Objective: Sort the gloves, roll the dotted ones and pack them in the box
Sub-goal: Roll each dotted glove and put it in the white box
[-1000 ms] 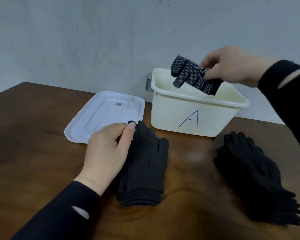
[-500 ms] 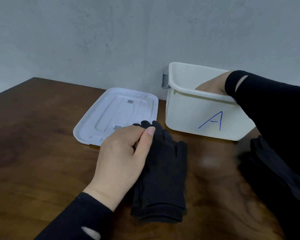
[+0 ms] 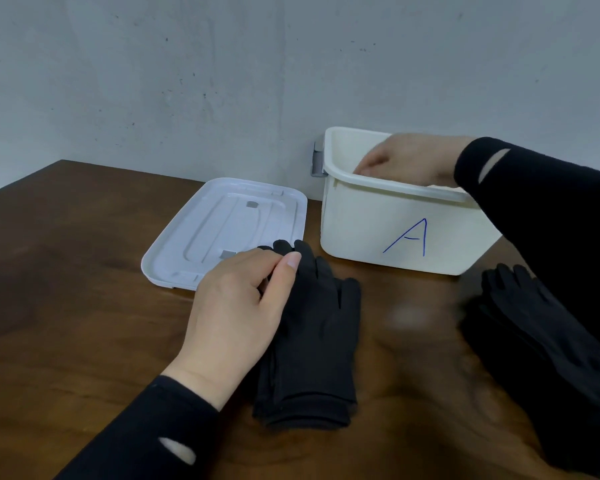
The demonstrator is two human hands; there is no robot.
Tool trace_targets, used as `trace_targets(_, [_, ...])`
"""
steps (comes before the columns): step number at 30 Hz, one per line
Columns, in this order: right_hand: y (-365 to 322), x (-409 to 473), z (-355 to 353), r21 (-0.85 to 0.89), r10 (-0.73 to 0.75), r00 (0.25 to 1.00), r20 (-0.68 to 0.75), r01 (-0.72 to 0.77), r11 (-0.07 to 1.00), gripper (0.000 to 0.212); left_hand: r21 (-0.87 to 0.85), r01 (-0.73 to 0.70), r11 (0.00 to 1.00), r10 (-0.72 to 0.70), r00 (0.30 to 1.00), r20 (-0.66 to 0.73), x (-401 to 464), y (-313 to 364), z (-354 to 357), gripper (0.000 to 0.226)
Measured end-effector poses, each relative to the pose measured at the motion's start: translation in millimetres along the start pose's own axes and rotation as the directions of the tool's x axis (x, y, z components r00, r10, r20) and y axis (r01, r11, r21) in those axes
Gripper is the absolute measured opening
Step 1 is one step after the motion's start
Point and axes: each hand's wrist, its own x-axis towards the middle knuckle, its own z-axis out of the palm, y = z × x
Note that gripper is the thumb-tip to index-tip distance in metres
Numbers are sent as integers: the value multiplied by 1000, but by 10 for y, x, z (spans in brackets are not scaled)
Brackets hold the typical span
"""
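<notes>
White box (image 3: pixel 361 230) marked with a blue "A", against the wall at far right; contents hidden behind the front wall, no dotted glove visible. Right hand (image 3: pixel 406 161) over the box opening, fingers pointing down and loosely curled, fingertips below the rim; grip on anything: cannot tell. Left hand (image 3: pixel 236 310) resting on the left edge of a stack of plain black gloves (image 3: pixel 312 341), fingers bent, thumb alongside, apparently pressing rather than pinching. White lid (image 3: pixel 201 237) lying flat just beyond the left hand, glove fingertips overlapping its near corner. Second pile of black gloves (image 3: pixel 541 341) under the right forearm, blurred, cut off at frame edge. Dark wood table (image 3: pixel 66 289), grey concrete wall (image 3: pixel 187 81) behind.
</notes>
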Motion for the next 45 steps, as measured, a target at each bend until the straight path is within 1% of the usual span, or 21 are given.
trace_targets(1, [24,-69,-44,170,5,992,-127,17,985,23,12,-5,1000,5,1000,4,-1,6,-4,49])
trace_targets(2, [73,-179,-85,287,18,963,-268,62,956,23,22,-7,1000,6,1000,9,-6,9,-9,50])
trace_targets(3, [110,-360,-124,358,37,912,-409,123,925,22,31,-9,999,9,1000,11,-3,8,-15,50])
trace_targets(4, [145,-578,-160,424,61,863,-501,183,887,22,45,-13,999,12,1000,10,0,11,-20,51])
trace_targets(6, [204,-1058,-80,454,99,807,-582,221,863,22,90,-18,996,18,1000,5,15,2,-41,52])
trace_targets(7, [264,-1327,30,423,103,813,-572,185,887,24,114,-26,993,26,1000,4,20,20,-45,52])
trace_targets(9, [436,-1823,312,327,139,874,-465,24,945,27,155,-56,986,56,998,8,18,106,-51,50])
trace_targets(11, [621,-2208,578,250,217,914,-342,-135,959,24,193,-114,974,106,993,53,-8,244,-43,41])
trace_targets(12, [715,-2358,674,246,249,917,-312,-175,953,21,210,-144,967,129,988,87,-32,320,-39,37])
trace_targets(15, [997,-2706,822,250,301,927,-224,-244,937,16,281,-178,943,107,962,252,-112,478,-8,31])
trace_targets(18, [1186,-2883,876,226,238,970,-48,-221,949,22,392,-185,901,9,912,409,-178,537,38,32])
trace_targets(20, [1246,-2908,884,241,182,983,0,-177,954,20,433,-195,880,-24,892,451,-197,546,45,33])
trace_targets(24, [1334,-2900,912,241,143,990,-14,-135,961,8,410,-188,893,-19,893,451,-223,523,25,32])
trace_targets(26, [1343,-2889,931,221,134,991,-16,-127,967,7,406,-189,894,-19,890,455,-240,517,4,30])
trace_targets(31, [1325,-2878,962,217,144,989,-41,-132,967,12,372,-178,911,-15,887,461,-276,490,-21,28])
trace_targets(33, [1303,-2877,960,242,168,983,-75,-146,959,12,354,-180,918,-8,883,470,-278,487,-32,31])
trace_targets(35, [1266,-2885,956,273,189,979,-73,-163,948,7,343,-188,920,0,877,481,-274,486,-38,35])
trace_targets(36, [1248,-2885,961,274,196,978,-72,-169,947,10,338,-186,923,0,876,482,-271,490,-41,37])
trace_targets(38, [1224,-2872,986,240,206,974,-91,-180,954,17,334,-182,925,-4,874,485,-269,491,-46,40])
trace_targets(42, [1136,-2811,1030,142,208,968,-139,-189,972,9,342,-186,921,-11,866,500,-266,484,-57,44])
trace_targets(45, [1094,-2781,1040,153,237,952,-193,-210,966,9,347,-187,919,-13,866,500,-267,485,-66,42])
